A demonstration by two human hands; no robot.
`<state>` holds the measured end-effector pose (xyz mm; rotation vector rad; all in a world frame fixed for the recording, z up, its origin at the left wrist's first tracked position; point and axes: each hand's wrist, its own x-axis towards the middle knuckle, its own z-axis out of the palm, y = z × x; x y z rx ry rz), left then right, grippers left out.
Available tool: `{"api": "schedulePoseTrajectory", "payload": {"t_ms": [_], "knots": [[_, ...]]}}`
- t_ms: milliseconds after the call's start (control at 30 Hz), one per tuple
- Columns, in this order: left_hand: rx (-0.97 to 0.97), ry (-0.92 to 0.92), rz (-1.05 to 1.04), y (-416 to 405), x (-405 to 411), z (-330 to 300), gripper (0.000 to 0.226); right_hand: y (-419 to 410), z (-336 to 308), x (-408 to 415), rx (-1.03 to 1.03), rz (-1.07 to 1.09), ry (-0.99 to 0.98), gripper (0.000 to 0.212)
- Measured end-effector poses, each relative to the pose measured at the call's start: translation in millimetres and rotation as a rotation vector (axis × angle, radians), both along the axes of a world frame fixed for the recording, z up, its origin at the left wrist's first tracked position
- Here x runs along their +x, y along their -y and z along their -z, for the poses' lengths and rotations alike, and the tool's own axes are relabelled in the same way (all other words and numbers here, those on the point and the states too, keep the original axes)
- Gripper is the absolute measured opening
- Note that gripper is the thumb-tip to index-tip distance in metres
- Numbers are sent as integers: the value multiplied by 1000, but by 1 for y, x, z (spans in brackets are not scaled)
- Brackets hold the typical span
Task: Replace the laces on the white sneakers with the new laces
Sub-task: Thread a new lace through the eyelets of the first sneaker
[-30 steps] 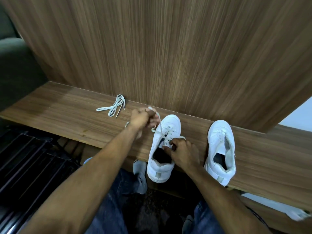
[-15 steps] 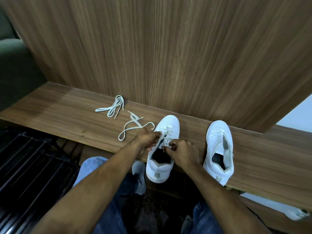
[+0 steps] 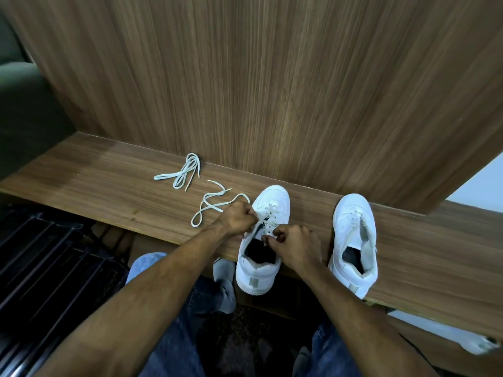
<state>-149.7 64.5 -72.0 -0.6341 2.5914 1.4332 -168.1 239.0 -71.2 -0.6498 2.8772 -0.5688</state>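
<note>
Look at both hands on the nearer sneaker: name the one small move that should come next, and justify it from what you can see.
Probably the left hand should draw its lace further across the eyelets. That lace trails loose on the shelf, the left sneaker looks only partly laced, and the right hand pinches at the eyelet row, seemingly steadying it.

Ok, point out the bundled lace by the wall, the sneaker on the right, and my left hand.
bundled lace (image 3: pixel 183 174), head view, on its gathered loops.
right sneaker (image 3: pixel 351 210), head view, on the toe cap.
left hand (image 3: pixel 236 217), head view, on the back of the hand.
</note>
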Motion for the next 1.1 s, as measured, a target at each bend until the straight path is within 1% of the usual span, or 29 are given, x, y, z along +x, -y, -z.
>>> {"api": "schedulePoseTrajectory", "payload": {"t_ms": [33, 133, 167, 233, 300, 367, 467, 500, 533, 567, 600, 633, 667, 733, 767, 800, 833, 933, 967, 1000, 1033, 1067, 1100], "knots": [[73, -47, -53, 0, -2, -4, 27, 0, 0, 1, -4, 2, 1, 37], [546, -230, -371, 8, -15, -25, 22, -1, -1, 1, -10, -6, -8, 36], [657, -275, -446, 15, -19, -34, 17, -2, -2, 2, -8, -10, -12, 35], [763, -312, -482, 26, -25, -46, 13, -2, -4, 2, -14, -14, -15, 34], [763, -310, -472, 29, -22, -48, 14, -3, -3, 3, -28, -11, -14, 35], [721, -306, -514, 27, -19, -40, 10, -3, -2, 3, -40, 1, -1, 35], [694, -347, -706, 28, -19, -22, 7, -4, 0, 2, -45, 14, 12, 34], [649, -365, -772, 32, -20, -15, 7, -3, 0, 2, -53, 20, 17, 34], [543, -372, -811, 33, -19, -9, 5, -4, 0, 2, -63, 25, 22, 35], [383, -353, -808, 35, -17, -3, 9, -4, 0, 1, -70, 25, 26, 35], [200, -306, -743, 34, -14, 1, 21, -3, 1, 2, -75, 24, 24, 36], [24, -253, -619, 31, -10, 4, 28, -3, 1, 2, -75, 23, 21, 37], [-107, -219, -456, 25, -5, 3, 28, -3, 1, 2, -74, 23, 20, 37], [-243, -226, -81, 14, -4, 4, 23, -3, -1, 2, -69, 22, 28, 35], [-307, -226, 74, 9, -5, 5, 23, -4, -2, 2, -65, 21, 33, 34], [-374, -198, 180, 4, -6, 5, 24, -4, -3, 2, -64, 19, 36, 34], [-418, -157, 225, 0, -7, 4, 24, -5, -4, 3, -66, 17, 38, 34], [-537, -49, 244, -1, -10, -1, 21, -6, -6, 4, -73, 15, 47, 34], [-567, -11, 259, 0, -9, -5, 22, -6, -6, 4, -75, 12, 51, 34], [-563, 27, 269, 1, -10, -7, 28, -6, -6, 4, -75, 14, 56, 34], [-522, 55, 257, 4, -13, -8, 36, -6, -5, 3, -74, 14, 61, 35], [-439, 64, 216, 5, -15, -10, 40, -5, -4, 3, -75, 13, 74, 36], [-325, 49, 158, 8, -19, -11, 39, -5, -4, 2, -79, 13, 85, 36]]}}
